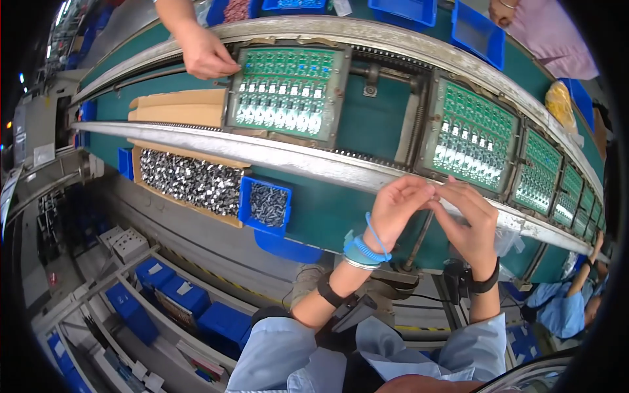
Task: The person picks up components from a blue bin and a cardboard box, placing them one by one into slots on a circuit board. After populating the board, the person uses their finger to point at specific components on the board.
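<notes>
Left hand (pixel 401 202) and right hand (pixel 470 213) meet at the fingertips before a green circuit board (pixel 477 134).
Both pinch closely, probably for fine control; whether they grasp something between, I am not able to see. The board sits just beyond, inside a metal frame (pixel 430 124), probably to stay flat.

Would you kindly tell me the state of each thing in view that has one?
Left hand: fingers curled, fingertips together; any grip unclear.
Right hand: fingers bent, fingertips near the left hand's; any grip unclear.
Blue wristband: worn below the left hand.
Cardboard box: open, holding silvery parts.
Small blue bin: open, holding grey parts.
Leftmost frame: carrying green boards.
Co-worker's hand: at that frame's left edge.
</notes>
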`<action>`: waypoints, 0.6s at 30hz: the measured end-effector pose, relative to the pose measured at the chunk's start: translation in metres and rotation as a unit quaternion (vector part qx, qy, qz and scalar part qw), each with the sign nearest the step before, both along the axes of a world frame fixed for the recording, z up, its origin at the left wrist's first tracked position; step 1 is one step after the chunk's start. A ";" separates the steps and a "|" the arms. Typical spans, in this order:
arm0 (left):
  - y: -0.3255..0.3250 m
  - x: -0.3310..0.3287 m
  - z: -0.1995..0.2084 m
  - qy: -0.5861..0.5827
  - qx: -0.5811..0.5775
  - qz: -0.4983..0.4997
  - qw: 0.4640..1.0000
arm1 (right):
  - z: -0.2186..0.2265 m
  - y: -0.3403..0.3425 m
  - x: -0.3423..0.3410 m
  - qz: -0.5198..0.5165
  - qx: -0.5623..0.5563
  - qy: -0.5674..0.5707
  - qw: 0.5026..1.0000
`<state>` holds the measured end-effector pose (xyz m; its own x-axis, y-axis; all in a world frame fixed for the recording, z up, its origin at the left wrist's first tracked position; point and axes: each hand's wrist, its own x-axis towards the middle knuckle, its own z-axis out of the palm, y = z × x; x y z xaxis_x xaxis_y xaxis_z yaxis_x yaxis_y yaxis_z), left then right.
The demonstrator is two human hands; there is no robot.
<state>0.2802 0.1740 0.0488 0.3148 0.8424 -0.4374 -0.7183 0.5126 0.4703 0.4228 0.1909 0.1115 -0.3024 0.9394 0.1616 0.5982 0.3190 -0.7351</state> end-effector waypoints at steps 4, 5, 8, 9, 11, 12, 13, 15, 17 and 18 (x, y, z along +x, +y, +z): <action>-0.006 -0.003 0.004 0.118 0.093 0.007 0.989 | 0.007 -0.001 -0.006 0.008 0.027 -0.038 0.999; -0.008 -0.005 0.007 0.121 0.092 0.009 0.988 | 0.009 -0.001 -0.009 0.011 0.030 -0.039 0.999; -0.010 -0.013 0.027 0.207 0.115 -0.008 0.972 | 0.012 -0.001 -0.008 0.016 0.037 -0.038 0.998; -0.013 -0.019 0.028 0.211 0.112 -0.006 0.971 | 0.013 0.000 -0.003 0.014 0.044 -0.040 0.998; -0.014 -0.037 0.029 0.280 0.141 -0.030 0.949 | 0.012 0.002 0.012 0.011 0.049 -0.044 0.998; -0.013 -0.057 0.022 0.310 0.162 -0.037 0.936 | 0.009 0.003 0.028 -0.024 0.061 -0.071 0.995; -0.009 -0.076 0.015 0.361 0.152 -0.018 0.920 | 0.006 0.006 0.048 -0.060 0.074 -0.103 0.990; -0.006 -0.128 -0.015 0.472 0.087 0.090 0.872 | -0.014 0.015 0.093 -0.089 0.081 -0.135 0.984; -0.018 -0.207 -0.054 0.576 0.045 0.221 0.786 | -0.029 0.030 0.131 -0.108 0.086 -0.140 0.981; -0.026 -0.251 -0.074 0.625 -0.016 0.250 0.739 | -0.038 0.037 0.148 -0.116 0.082 -0.135 0.981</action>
<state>0.0292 0.1485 -0.0253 -0.6993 0.6998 -0.1459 0.1641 0.3559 0.9200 0.5707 0.2283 0.0731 -0.1364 0.9559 0.2602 0.8342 0.2525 -0.4902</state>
